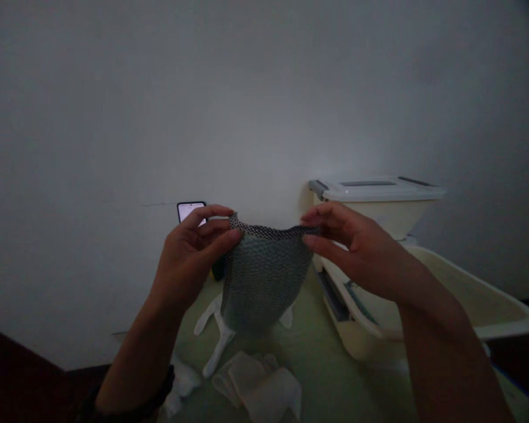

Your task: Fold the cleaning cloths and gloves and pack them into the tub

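A grey-green textured cloth with a black-and-white checked top edge hangs upright in front of me. My left hand pinches its upper left corner between thumb and fingers. At the upper right corner, my right hand grips the checked edge the same way. The top edge sags slightly between the two hands. Behind and below the cloth lies a white piece with finger-like strips, partly covered by it. Closer to me on the table is a crumpled whitish fabric piece.
To the right stands a cream open bin with grey latches; another lidded bin is behind it. A phone with a lit screen leans near the wall. More white fabric lies by my left forearm on the green tabletop.
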The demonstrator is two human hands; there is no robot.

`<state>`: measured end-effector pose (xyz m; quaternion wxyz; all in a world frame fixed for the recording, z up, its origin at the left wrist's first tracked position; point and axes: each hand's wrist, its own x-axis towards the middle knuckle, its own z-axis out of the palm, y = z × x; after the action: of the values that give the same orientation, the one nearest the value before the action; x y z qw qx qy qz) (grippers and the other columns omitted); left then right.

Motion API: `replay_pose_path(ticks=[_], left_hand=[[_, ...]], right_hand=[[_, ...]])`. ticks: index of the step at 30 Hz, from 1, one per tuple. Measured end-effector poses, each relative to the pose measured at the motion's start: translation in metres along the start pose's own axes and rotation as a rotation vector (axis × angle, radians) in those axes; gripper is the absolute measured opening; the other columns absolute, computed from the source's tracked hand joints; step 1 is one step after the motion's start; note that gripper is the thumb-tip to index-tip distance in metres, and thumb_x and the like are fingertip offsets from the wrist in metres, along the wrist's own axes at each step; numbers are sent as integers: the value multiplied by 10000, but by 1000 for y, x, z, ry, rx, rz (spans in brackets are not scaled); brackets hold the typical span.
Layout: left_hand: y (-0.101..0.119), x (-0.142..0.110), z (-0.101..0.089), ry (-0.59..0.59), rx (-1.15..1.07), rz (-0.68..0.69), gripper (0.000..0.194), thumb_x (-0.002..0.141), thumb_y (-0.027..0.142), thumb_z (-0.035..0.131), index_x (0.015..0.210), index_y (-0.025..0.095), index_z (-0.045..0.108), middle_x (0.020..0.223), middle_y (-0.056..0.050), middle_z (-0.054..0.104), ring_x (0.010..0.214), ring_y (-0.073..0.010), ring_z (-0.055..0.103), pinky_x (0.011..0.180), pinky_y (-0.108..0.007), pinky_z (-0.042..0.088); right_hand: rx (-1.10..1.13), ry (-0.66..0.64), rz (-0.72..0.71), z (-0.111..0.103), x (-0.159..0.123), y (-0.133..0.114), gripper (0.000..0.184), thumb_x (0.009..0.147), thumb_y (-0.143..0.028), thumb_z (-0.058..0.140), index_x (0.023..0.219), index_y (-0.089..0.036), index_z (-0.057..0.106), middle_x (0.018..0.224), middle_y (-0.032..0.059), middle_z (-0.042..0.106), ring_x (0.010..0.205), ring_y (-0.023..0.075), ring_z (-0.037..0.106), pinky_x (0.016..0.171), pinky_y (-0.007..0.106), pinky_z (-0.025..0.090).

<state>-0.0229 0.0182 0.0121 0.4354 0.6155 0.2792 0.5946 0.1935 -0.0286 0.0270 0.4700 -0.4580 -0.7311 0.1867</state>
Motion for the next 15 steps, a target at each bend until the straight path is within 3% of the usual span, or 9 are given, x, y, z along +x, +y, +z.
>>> replay_pose_path(ticks=[3,8,12,15], left_hand=[[2,-5,7,-110,59,3,222,658,128,712,847,203,625,745,26,653,696,-78,628,630,-129,504],[7,-11,15,-265,102,24,251,686,117,685,883,204,557,807,21,628,737,-100,626,653,-166,515],[5,-11,12,-382,68,-65,277,717,135,659,877,226,453,892,25,586,721,-84,596,600,-163,496],[0,-10,6,-500,174,-136,228,740,173,639,867,206,452,778,24,556,697,-93,579,583,-176,483]], right_hand=[[-86,-85,-25,5,-4,-8,265,779,-296,588,1024,-209,534,1072,43,597,1006,167,553,879,321,435],[-27,-132,-101,17,-4,-17,154,810,-249,555,955,-202,535,923,3,631,886,127,585,796,257,445],[83,-80,-98,18,-1,-11,52,837,-203,507,888,-198,509,837,-9,607,787,108,579,699,227,445],[92,22,-60,12,-1,-5,76,842,-215,494,918,-208,488,811,-10,581,744,110,553,641,228,431]])
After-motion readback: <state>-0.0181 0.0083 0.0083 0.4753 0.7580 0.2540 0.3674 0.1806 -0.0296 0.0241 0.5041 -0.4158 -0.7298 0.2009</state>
